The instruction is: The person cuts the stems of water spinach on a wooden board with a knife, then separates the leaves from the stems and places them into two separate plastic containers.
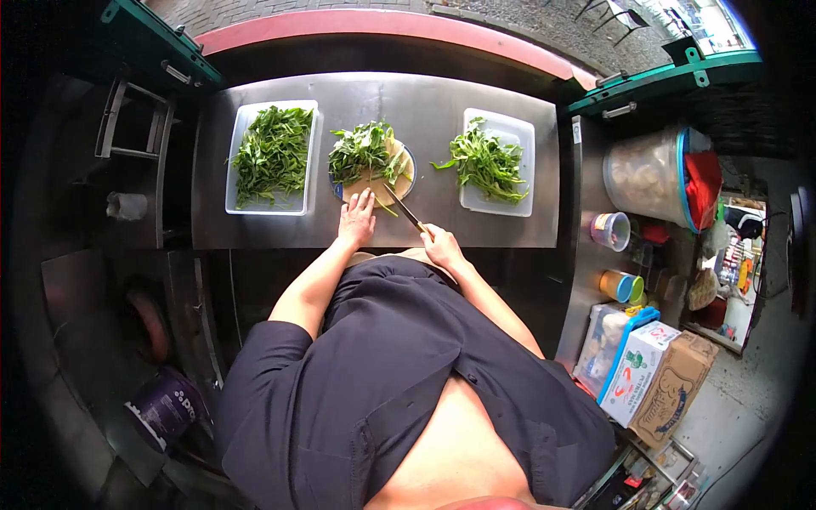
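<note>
My right hand (pixel 442 247) is closed round the handle of a knife (pixel 402 206), whose blade points up and left over the near edge of a round cutting board (pixel 406 167). On the board lies a pile of leafy greens (pixel 360 151), with a few cut stems at its near side. My left hand (pixel 357 218) rests at the board's near left edge, fingers stretched out and fingertips by the stems. It appears to grip nothing. A loose green stem (pixel 385 206) lies between my left hand and the blade.
A white tray (pixel 314 161) full of leafy greens stands left on the metal table (pixel 425 93). Another tray (pixel 518 127), at right, holds uncut-looking greens (pixel 489 163). Beyond the right edge are a large clear tub (pixel 639 176), jars and a cardboard box (pixel 673 387).
</note>
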### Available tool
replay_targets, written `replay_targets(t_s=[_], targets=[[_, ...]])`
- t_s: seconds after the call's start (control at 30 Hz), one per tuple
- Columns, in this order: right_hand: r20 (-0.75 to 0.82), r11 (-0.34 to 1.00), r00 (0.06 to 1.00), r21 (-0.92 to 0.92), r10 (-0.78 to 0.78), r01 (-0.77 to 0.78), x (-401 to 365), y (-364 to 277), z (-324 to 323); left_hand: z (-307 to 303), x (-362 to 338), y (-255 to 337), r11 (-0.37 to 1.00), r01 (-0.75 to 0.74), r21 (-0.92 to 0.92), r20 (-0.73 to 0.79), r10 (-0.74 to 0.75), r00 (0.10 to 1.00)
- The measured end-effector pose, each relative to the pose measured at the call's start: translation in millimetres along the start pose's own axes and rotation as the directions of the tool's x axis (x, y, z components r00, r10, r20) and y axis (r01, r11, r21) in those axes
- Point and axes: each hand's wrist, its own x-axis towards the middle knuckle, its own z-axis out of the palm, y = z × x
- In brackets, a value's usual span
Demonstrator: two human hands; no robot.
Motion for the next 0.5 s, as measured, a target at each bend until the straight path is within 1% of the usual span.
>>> replay_targets(t_s=[0.1,0.13,0.17,0.2,0.27,0.3,0.33,0.4,0.43,0.5], targets=[[0.048,0.999,0.998,0.004,-0.034,0.034,8.8,-5.2,-8.7,-5.4,-2.1,2.3,0.998,0.065,-0.024,0.053,-0.063,0.997],[0.063,0.998,0.996,-0.011,-0.058,0.059,11.2,-5.0,-9.9,-6.2,-1.7,2.4,0.999,0.037,0.019,0.103,-0.039,0.994],[0.106,0.999,0.993,-0.02,-0.043,0.045,15.5,-5.5,-11.2,-7.1,1.0,1.9,0.998,0.006,0.06,0.154,-0.015,0.988],[0.113,0.999,0.992,-0.011,-0.047,0.048,19.4,-5.7,-12.5,-8.6,2.6,2.2,0.998,0.011,0.069,0.159,-0.022,0.987],[0.181,0.994,0.983,-0.105,-0.024,0.043,24.2,-5.1,-12.6,-9.8,3.0,3.1,0.997,0.029,0.076,0.251,-0.047,0.967],[0.181,0.993,0.983,-0.106,-0.036,0.056,26.4,-1.8,-10.1,-14.9,4.7,6.5,0.995,0.039,0.089,0.281,-0.063,0.958],[0.178,0.993,0.984,-0.11,-0.017,0.038,28.1,-0.7,-8.3,-20.3,6.1,11.1,0.995,0.043,0.095,0.291,-0.069,0.954],[0.163,0.99,0.983,-0.105,-0.081,0.099,32.4,8.1,-4.3,-27.4,9.4,18.5,0.99,0.099,0.097,0.347,-0.127,0.929],[0.164,0.989,0.982,-0.104,-0.09,0.108,32.8,10.4,-4.9,-25.8,10.2,18.8,0.99,0.118,0.084,0.358,-0.14,0.923],[0.13,0.991,0.987,-0.084,-0.09,0.101,32.5,15.2,-7.4,-24.3,9.3,21.0,0.988,0.13,0.081,0.33,-0.15,0.932]])
